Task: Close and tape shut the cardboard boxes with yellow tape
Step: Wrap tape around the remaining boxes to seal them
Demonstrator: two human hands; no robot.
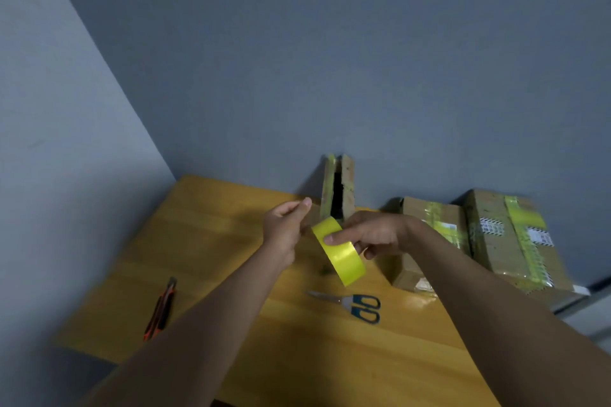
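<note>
**Tape roll held mid-air over table, boxes at back**

Held above table [205, 241], in front of the boxes: yellow tape roll [340, 251], gripped by right hand [373, 235]. Index finger laid straight across roll's outer face, other fingers curled behind and below it, mostly hidden by the roll. Thumb not visible.

Left hand [284, 228] raised just left of roll, thumb and fingers pinched together near the top. Cannot tell what is pinched: possibly the tape end, but no strip resolvable between hand and roll. Palm side hidden.

Narrow box [347, 185] upright against wall, directly behind the hands. Dark gap between its two flaps, yellow tape traces on left flap. Lower part hidden by hands and roll.

Middle box [426, 218] at right, taped in yellow, partly covered by right forearm. Label on top too small and blurred to read.

Right box [515, 235] next to it, yellow tape strip across top, white labels with dark print. Not legible. Near corner overhangs table edge.

Scissors [353, 304] flat on table below roll, blue handles, blades pointing left. Knife [162, 307] at left, orange-black, motion-blurred, blade state unclear.

No brand or text readable anywhere.
</note>
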